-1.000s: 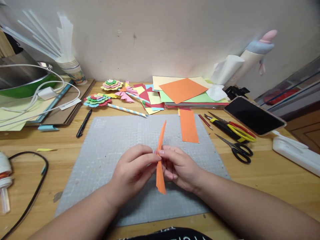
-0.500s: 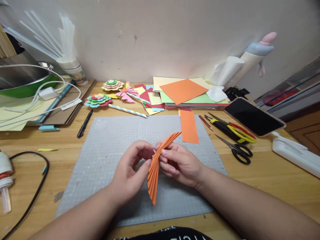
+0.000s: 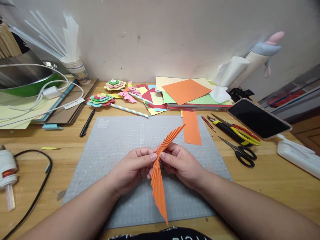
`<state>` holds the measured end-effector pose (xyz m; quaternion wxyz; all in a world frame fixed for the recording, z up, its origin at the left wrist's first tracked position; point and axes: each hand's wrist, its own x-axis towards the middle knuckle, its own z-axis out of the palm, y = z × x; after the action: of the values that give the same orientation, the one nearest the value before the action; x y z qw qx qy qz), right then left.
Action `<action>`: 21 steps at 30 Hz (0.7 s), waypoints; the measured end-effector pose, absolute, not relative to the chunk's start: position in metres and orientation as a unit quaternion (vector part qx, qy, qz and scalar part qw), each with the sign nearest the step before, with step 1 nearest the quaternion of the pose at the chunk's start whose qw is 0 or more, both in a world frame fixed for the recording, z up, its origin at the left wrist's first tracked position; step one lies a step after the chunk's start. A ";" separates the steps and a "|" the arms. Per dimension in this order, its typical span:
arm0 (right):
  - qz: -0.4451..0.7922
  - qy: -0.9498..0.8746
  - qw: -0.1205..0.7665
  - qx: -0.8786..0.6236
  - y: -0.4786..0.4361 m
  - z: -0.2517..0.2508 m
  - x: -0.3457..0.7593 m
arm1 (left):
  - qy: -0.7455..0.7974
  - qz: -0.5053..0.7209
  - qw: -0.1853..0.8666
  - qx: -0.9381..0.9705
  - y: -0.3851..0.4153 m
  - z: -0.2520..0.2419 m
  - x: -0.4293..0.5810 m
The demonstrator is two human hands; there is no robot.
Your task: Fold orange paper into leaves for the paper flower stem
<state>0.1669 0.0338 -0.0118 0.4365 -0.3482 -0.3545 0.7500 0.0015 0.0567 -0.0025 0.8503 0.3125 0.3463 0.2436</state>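
An orange pleated paper is pinched at its narrow middle, its two ends fanning out toward the top right and toward me. My left hand grips it from the left, thumb on the front face. From the right, my right hand holds the same waist, thumb pressed beside the left one. The fingertips behind the paper are partly hidden. Both hands are above a grey cutting mat. Just beyond them lies a flat orange paper strip on the mat's far edge.
Scissors, pliers and a phone lie at the right. Paper flowers, paper scraps and an orange sheet on a stack are at the back. A black pen and a glue gun with its cord lie left.
My left thumb has moved up to the paper's pinched middle, closer to the right thumb. The lower end of the pleated paper has spread wider and reaches further toward me.
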 end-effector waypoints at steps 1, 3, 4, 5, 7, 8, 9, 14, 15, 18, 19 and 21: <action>0.749 -0.353 0.436 -0.352 0.034 -0.012 0.167 | 0.348 0.242 0.853 0.304 0.057 -0.002 0.001; 0.746 -0.352 0.436 -0.361 0.033 -0.012 0.167 | 0.351 0.240 0.859 0.286 0.058 -0.002 0.001; 0.743 -0.355 0.434 -0.365 0.033 -0.012 0.167 | 0.352 0.240 0.861 0.280 0.058 -0.002 0.001; 0.738 -0.364 0.433 -0.367 0.033 -0.012 0.168 | 0.351 0.236 0.863 0.278 0.058 -0.002 0.000; 0.717 -0.398 0.434 -0.374 0.033 -0.010 0.168 | 0.343 0.226 0.867 0.282 0.058 -0.002 -0.001; 0.702 -0.418 0.436 -0.378 0.033 -0.009 0.168 | 0.338 0.222 0.868 0.288 0.058 -0.002 -0.002; 0.685 -0.437 0.439 -0.383 0.033 -0.008 0.168 | 0.333 0.221 0.867 0.298 0.058 -0.003 -0.002; 0.618 -0.481 0.465 -0.413 0.027 -0.005 0.168 | 0.367 0.225 0.787 0.442 0.059 -0.001 -0.003; 0.604 -0.490 0.463 -0.426 0.026 -0.005 0.168 | 0.374 0.228 0.762 0.476 0.058 0.000 -0.003; 0.556 -0.523 0.449 -0.465 0.020 -0.007 0.169 | 0.384 0.244 0.690 0.563 0.056 0.004 -0.002; 0.544 -0.531 0.448 -0.471 0.019 -0.007 0.169 | 0.387 0.249 0.663 0.590 0.055 0.005 -0.002; 0.528 -0.542 0.455 -0.470 0.018 -0.006 0.169 | 0.390 0.257 0.610 0.640 0.052 0.006 -0.002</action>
<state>0.1693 0.0175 -0.0058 0.4548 -0.4700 -0.5416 0.5281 -0.0019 0.0523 0.0058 0.6097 0.6402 0.3905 0.2569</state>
